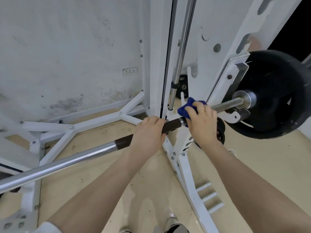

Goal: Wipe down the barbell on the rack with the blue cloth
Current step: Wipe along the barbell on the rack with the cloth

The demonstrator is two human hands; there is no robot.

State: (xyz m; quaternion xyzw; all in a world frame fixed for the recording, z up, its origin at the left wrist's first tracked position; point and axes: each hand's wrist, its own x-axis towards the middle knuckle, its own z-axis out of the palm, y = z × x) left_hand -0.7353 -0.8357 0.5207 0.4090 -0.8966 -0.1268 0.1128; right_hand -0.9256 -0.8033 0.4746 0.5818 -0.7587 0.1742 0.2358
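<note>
while left hand (148,132) grips barbell (67,163), right hand (202,122) presses blue cloth (185,109) on it.

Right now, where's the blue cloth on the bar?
In the head view, right of centre: the blue cloth is wrapped on the barbell under the right hand, between the left hand and the black weight plate.

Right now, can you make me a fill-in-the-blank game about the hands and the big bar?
1. The right hand presses a cloth of the colour ____ around the barbell.
2. The left hand grips the ____ brown part of the bar, bare, with no cloth.
3. The round weight plate on the bar's end is coloured ____.
4. The rack holding the bar is painted ____.

Missing words: blue; dark; black; white
</note>
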